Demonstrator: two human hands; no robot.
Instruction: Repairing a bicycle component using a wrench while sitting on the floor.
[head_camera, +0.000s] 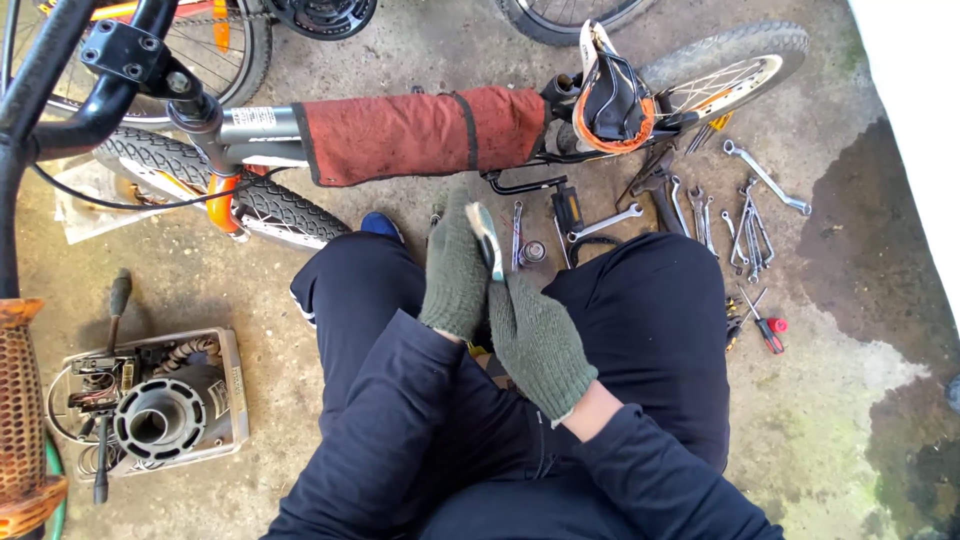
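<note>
Gloved left hand (455, 270) and right hand (538, 345) closed on a small metal tool (487, 240), above the knees. Best kept gripped firmly, clear of the spanners (700, 215) beside the bicycle (400, 135)

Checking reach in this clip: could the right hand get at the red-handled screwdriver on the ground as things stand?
Probably yes. The right hand is busy with the left hand on a small metal part, but the red-handled screwdriver lies uncovered on the concrete beside the right knee.
</note>
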